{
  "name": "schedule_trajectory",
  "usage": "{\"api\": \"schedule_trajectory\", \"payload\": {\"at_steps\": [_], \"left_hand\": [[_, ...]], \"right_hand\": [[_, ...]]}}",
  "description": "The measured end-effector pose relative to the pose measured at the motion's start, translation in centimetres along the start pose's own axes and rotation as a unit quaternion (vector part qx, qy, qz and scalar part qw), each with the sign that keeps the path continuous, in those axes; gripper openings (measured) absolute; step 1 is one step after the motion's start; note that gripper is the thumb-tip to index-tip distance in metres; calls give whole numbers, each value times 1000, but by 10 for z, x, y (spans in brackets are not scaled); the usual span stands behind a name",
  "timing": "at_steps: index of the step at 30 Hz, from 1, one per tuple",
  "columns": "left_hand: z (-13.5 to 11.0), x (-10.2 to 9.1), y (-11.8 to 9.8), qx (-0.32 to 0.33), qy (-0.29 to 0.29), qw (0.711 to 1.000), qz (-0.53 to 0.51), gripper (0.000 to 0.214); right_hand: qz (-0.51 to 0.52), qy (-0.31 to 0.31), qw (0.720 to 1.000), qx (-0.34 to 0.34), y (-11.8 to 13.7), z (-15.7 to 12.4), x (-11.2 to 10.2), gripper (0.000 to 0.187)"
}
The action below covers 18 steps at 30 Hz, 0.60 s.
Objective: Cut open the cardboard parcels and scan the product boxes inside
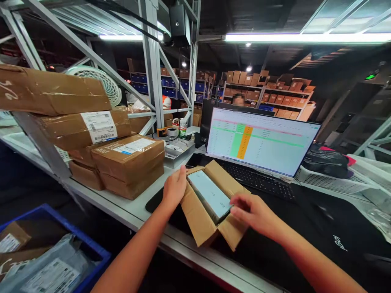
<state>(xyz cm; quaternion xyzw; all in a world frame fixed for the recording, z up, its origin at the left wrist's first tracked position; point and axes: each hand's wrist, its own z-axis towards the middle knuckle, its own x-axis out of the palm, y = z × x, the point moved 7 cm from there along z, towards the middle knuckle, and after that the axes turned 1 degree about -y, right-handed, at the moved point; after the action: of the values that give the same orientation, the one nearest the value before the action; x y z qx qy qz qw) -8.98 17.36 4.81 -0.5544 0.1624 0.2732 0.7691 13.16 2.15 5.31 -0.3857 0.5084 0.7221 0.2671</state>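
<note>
An open cardboard box (198,224) stands at the front of the desk with its flaps spread outward. Inside it lies a pale, flat-topped, oblong package (209,193) with small dark marks on top. My left hand (176,186) grips the box at its far left side, its fingertips partly hidden. At the package's right end is my right hand (249,209), its fingers bent and thumb apart; the fingertips are at the package's edge. Whether they press on it I cannot make out.
Taped cartons (128,162) are stacked on the left. A blue crate (100,260) with parcels sits below. Behind the box are a keyboard (253,179), a monitor (259,142) and a metal tray (180,156). White baskets (332,181) stand right. A person (238,99) is behind the monitor.
</note>
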Motion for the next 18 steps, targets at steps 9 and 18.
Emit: {"api": "schedule_trajectory", "payload": {"at_steps": [9,18], "left_hand": [[-55,-37,-23,9,-25,982,-189,57],[-24,-20,25,126,197,895,-380,142]], "right_hand": [[-132,63,989,14,28,30,-5,83],[228,-235,945,-4,-22,20,-75,81]]}}
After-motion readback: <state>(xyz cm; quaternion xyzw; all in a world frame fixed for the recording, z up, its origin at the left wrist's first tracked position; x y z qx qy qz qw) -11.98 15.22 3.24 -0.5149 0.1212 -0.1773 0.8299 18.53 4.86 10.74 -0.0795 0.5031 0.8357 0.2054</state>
